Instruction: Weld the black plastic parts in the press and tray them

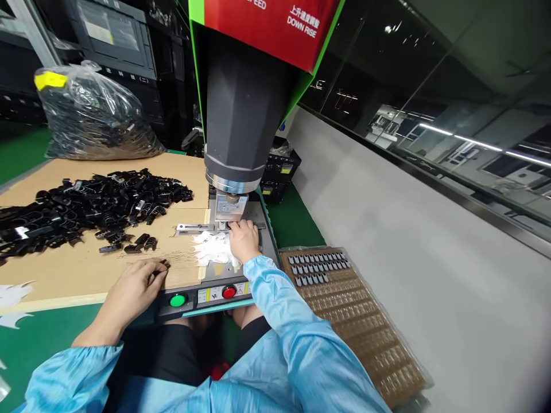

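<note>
My left hand (136,288) is closed over the cardboard near the table's front, with a small black plastic part (165,264) pinched at its fingertips. Under the metal press head (231,206), my right hand (244,241) has its fingers drawn together at the fixture; whatever they hold is hidden. White cut pieces (210,248) lie in a heap just left of that hand. A metal bar (193,228) extends leftward from the fixture. Several black parts (140,244) lie loose beyond my left hand, in front of a large pile of the same parts (86,206).
A green button (177,300) and a red button (229,292) sit on the machine's front edge. To the right, a clear tray (357,310) carries rows of grey parts. A plastic bag of dark parts (99,115) stands at the back left. The machine column (236,103) rises in the middle.
</note>
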The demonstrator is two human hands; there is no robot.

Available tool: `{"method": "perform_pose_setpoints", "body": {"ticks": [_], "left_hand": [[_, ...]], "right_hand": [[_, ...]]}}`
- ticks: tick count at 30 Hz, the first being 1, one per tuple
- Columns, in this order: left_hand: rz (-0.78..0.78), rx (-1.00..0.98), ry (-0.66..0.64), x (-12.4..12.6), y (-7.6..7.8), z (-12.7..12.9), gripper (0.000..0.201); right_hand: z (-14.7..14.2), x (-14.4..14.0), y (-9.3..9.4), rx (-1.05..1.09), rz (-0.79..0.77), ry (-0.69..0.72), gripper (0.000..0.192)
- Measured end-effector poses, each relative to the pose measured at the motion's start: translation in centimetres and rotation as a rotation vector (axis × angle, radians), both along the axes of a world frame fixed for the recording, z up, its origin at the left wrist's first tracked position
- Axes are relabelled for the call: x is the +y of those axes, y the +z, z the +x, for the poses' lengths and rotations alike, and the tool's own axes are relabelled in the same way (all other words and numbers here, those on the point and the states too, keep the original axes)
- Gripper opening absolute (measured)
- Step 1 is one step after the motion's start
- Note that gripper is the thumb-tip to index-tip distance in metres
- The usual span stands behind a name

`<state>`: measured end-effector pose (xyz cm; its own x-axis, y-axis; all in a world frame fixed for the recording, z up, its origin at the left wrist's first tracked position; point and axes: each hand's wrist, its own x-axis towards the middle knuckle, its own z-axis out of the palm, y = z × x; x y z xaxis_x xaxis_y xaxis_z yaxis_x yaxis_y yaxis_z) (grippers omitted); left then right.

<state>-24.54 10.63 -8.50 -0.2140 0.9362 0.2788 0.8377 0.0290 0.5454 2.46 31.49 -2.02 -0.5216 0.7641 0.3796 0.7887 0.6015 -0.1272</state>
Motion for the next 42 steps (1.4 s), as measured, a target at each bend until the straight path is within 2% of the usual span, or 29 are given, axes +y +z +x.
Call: {"method": "perform_pose_setpoints", "body": {"ticks": [5, 9, 12, 16, 19, 23, 26, 29, 33, 35, 38, 42], "left_hand": [[-0.028, 0.076, 0.027, 0.0, 0.3, 0.0, 0.042], [-0.098, 0.052, 0.117, 1.7, 1.6, 1.0, 0.05], [-0.076, -0.007, 0.112, 5.0, 3.3, 2.9, 0.05], [0.052, 0.007, 0.05, 11.1, 5.1, 6.2, 0.047], [0.106, 0.087, 0.007, 14.9, 5.2, 8.3, 0.049], [0.103, 0.151, -0.024, 16.7, 4.4, 9.5, 0.055], [0.083, 0.238, -0.044, 16.5, 4.1, 9.9, 0.06], [0.023, 0.35, -0.045, 16.3, 4.5, 10.0, 0.062], [-0.006, 0.318, -0.095, 15.5, 5.5, 9.4, 0.062], [0.014, 0.24, -0.112, 13.9, 5.8, 8.1, 0.069], [0.001, 0.151, -0.073, 9.6, 5.2, 5.1, 0.081], [-0.171, 0.174, -0.04, 2.4, 2.1, 1.2, 0.096]], "right_hand": [[0.9, -0.2, 1.1, -0.096, -0.025, 0.038, 0.036], [1.1, -0.1, 1.3, -0.127, -0.047, 0.059, 0.04], [1.0, -0.1, 1.1, -0.115, -0.046, 0.066, 0.04], [1.0, -0.2, 1.0, -0.099, -0.046, 0.069, 0.039], [1.2, -0.2, 1.0, -0.098, -0.043, 0.079, 0.037], [1.4, -0.1, 0.9, -0.084, -0.025, 0.101, 0.033], [1.3, 0.0, 0.7, -0.076, -0.027, 0.107, 0.03], [0.9, 0.0, 0.8, -0.068, -0.04, 0.108, 0.03], [2.1, -0.7, 1.1, 0.033, -0.056, 0.141, 0.042], [4.3, -1.3, 1.0, 0.134, -0.076, 0.136, 0.048], [10.0, -2.5, 0.1, 0.259, -0.144, 0.114, 0.051], [18.1, -4.8, -2.0, 0.27, -0.264, 0.129, 0.067]]}}
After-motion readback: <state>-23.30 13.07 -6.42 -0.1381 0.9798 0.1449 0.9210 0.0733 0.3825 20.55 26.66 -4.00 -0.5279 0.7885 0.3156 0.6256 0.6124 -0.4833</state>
